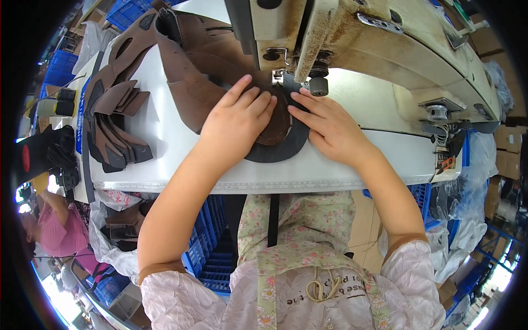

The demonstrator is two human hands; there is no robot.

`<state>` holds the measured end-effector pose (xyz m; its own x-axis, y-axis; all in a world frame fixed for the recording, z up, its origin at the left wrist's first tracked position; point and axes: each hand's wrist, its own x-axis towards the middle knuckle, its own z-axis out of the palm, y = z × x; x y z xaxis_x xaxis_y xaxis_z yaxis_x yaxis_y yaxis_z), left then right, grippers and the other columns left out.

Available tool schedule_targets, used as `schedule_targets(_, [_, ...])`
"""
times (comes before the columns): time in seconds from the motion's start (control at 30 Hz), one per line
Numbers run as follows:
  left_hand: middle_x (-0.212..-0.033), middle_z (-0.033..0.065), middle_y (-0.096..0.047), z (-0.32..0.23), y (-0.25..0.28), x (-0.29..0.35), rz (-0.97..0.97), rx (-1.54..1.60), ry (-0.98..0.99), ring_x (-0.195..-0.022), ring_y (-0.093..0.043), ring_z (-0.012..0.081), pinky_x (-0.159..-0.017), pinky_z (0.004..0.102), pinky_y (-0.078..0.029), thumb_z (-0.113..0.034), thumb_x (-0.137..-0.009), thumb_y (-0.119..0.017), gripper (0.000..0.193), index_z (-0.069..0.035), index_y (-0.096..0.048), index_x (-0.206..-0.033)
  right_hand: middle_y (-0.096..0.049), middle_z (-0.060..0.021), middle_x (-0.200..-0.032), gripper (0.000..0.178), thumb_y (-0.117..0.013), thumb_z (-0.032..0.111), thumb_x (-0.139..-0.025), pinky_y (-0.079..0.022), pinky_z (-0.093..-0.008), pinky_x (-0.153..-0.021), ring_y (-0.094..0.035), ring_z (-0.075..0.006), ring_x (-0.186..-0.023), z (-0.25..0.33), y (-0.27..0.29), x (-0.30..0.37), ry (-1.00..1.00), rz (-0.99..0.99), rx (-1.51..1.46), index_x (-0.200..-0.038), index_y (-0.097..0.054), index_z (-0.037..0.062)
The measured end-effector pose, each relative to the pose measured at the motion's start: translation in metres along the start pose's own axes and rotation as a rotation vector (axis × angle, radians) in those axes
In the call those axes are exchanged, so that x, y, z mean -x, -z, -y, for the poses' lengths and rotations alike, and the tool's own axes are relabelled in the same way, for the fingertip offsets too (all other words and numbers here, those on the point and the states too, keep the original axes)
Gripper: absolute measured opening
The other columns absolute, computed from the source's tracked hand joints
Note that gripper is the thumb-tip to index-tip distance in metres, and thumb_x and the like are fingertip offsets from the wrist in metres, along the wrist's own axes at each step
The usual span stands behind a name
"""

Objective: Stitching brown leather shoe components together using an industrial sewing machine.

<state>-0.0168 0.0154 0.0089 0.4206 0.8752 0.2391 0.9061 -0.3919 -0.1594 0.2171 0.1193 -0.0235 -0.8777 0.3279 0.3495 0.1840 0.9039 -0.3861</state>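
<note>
- From the head view, I see a brown leather shoe upper (pixel 190 82) on the white table (pixel 181 177), its rounded end beneath the sewing machine (pixel 379 47) and near the presser foot (pixel 278 78).
- A flat black piece (pixel 279 154) lies under that rounded end and shows past it as a curved border, nearest the person and on the right; the overlap probably lets both layers be guided together.
- The left hand (pixel 234 124) lies palm down on the brown leather, fingers close together, likely to keep it flat. Its thumb is not clear to me, so I cannot tell whether this grip pinches anything.
- The right hand (pixel 335 125) has a wide, loose grip, fingers spread over the black piece beside the brown edge, seemingly steadying that side.
- The upper's long axis slants from far left to near right; the rounded end points toward the person and slightly right, the strappy part away.
- More cut brown pieces (pixel 118 107) sit stacked at the table's left, apart from the hands, presumably within reach yet out of the way.
</note>
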Motion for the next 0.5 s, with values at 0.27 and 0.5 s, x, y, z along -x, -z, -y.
schedule_targets(0.27, [-0.128, 0.0087, -0.064, 0.011, 0.000, -0.001, 0.026, 0.023, -0.012, -0.127, -0.056, 0.0219, -0.121, 0.0455, -0.030, -0.009, -0.083, -0.057, 0.048, -0.006, -0.064, -0.130, -0.061, -0.0133, -0.131, 0.043, -0.065, 0.005, -0.077, -0.044, -0.0469, -0.107, -0.053, -0.0345, -0.128, 0.008, -0.005, -0.006, -0.022, -0.040, 0.032, -0.120, -0.067, 0.0054])
schedule_targets(0.5, [-0.139, 0.0171, -0.059, 0.014, 0.007, 0.002, 0.121, 0.178, -0.041, -0.134, -0.051, 0.0301, -0.123, 0.0474, -0.027, -0.002, -0.063, -0.072, 0.066, -0.011, -0.066, -0.128, -0.067, -0.0039, -0.104, 0.023, -0.071, 0.007, -0.073, -0.050, -0.0404, -0.087, -0.062, -0.0243, -0.107, 0.027, -0.005, 0.003, -0.002, -0.104, -0.040, -0.096, -0.072, 0.0077])
